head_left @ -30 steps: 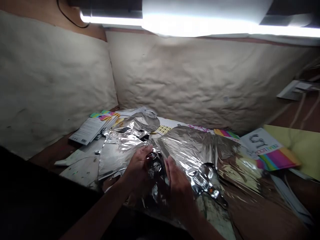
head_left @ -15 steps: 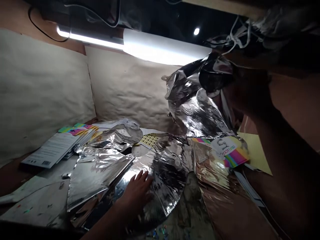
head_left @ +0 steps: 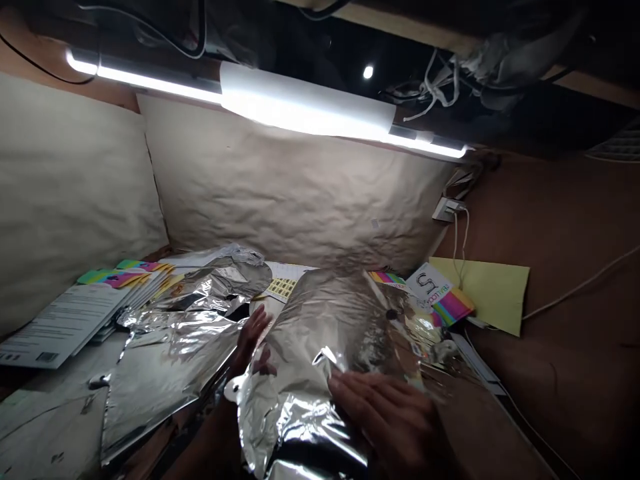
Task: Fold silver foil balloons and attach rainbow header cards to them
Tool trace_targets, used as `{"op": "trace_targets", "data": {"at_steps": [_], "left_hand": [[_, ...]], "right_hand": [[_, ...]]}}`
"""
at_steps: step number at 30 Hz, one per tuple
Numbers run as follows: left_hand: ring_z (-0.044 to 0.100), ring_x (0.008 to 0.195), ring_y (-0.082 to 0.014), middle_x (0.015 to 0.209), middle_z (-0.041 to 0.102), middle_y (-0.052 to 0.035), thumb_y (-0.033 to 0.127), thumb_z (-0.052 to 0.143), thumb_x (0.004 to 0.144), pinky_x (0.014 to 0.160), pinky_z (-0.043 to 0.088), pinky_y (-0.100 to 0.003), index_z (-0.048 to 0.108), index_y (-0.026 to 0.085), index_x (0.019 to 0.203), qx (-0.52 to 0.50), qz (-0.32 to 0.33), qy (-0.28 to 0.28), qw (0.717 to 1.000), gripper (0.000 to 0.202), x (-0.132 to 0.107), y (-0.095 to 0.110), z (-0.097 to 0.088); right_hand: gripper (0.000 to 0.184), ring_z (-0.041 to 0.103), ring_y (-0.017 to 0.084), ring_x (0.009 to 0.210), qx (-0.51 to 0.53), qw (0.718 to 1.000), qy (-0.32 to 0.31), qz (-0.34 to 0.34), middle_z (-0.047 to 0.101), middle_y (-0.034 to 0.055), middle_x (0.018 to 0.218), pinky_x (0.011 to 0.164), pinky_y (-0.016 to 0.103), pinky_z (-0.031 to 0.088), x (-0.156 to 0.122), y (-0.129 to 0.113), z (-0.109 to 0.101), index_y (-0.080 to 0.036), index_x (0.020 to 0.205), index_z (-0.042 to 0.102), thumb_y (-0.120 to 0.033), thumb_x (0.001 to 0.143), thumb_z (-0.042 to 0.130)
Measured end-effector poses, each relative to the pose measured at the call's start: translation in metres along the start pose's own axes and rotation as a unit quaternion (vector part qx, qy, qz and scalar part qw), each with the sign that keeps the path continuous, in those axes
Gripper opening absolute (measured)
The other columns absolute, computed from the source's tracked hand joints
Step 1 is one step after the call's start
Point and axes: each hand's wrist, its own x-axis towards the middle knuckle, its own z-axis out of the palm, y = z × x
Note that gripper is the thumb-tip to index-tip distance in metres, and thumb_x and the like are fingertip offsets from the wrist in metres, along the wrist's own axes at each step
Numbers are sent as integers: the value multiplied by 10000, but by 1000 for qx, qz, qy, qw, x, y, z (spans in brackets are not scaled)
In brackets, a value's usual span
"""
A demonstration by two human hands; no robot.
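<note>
A silver foil balloon (head_left: 320, 333) lies flat on the cluttered table in front of me. My right hand (head_left: 390, 413) rests palm down on its near right part, fingers spread flat and open. My left hand (head_left: 251, 340) touches the balloon's left edge with fingers stretched out, partly hidden under the foil. More crumpled silver foil sheets (head_left: 170, 353) lie to the left of the balloon.
A stack of colourful card packs (head_left: 80, 307) lies at the left. A rainbow-striped pack (head_left: 440, 297) and a yellow sheet (head_left: 487, 290) sit at the right by the brown wall. A sticker sheet (head_left: 281, 287) lies behind. A bright tube light (head_left: 300, 107) hangs overhead.
My right hand, which held a foil balloon high at the right, has come down and now lies flat on foil on the table. The left hand shifted slightly up and left.
</note>
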Motion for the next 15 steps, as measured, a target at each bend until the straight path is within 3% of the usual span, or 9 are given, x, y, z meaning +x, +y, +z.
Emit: {"op": "trace_targets", "data": {"at_steps": [3,5,7,10,12,15], "left_hand": [[481,1313,-341,1352,603,-55,455,632,842,1052,448,-449,792,312,928,100,110,-33,988,231,-19,5,-28],[584,1213,-291,1145,726,-50,407,614,883,1063,438,-431,797,337,898,142,136,-108,974,196,-31,13,-42],[668,1087,-257,980,773,-28,373,628,885,1059,442,-412,787,362,933,163,136,-208,955,166,-39,22,-51],[694,1051,-244,1001,775,-23,334,614,881,1057,445,-394,758,377,1041,173,110,-334,920,220,-47,28,-54],[674,1101,-258,1077,759,-33,339,625,859,1069,428,-406,739,377,1097,168,79,-356,916,267,-55,25,-49],[696,1032,-266,1010,774,-35,435,662,810,1023,457,-398,772,371,981,135,42,-314,939,213,-70,15,-37]], "right_hand": [[673,757,228,861,44,998,-17,50,744,18,1090,638,328,670,-44,-7,24,-288,1558,204,-209,944,469],[711,764,224,783,83,994,-27,63,750,4,1063,568,306,668,-68,-7,35,-330,1560,165,-268,939,503],[766,762,210,812,126,989,-58,55,741,-20,1093,611,292,671,-88,-2,43,-369,1553,162,-248,909,559],[722,734,220,965,154,983,-81,63,711,-47,1181,769,337,661,-115,10,56,-420,1517,264,-266,891,587],[650,707,250,1041,152,979,-102,86,682,-37,1240,851,403,635,-133,17,66,-439,1468,372,-321,876,612],[473,714,256,1015,197,967,-128,100,705,-65,1190,846,425,622,-151,23,70,-532,1245,589,-365,816,696]]}}
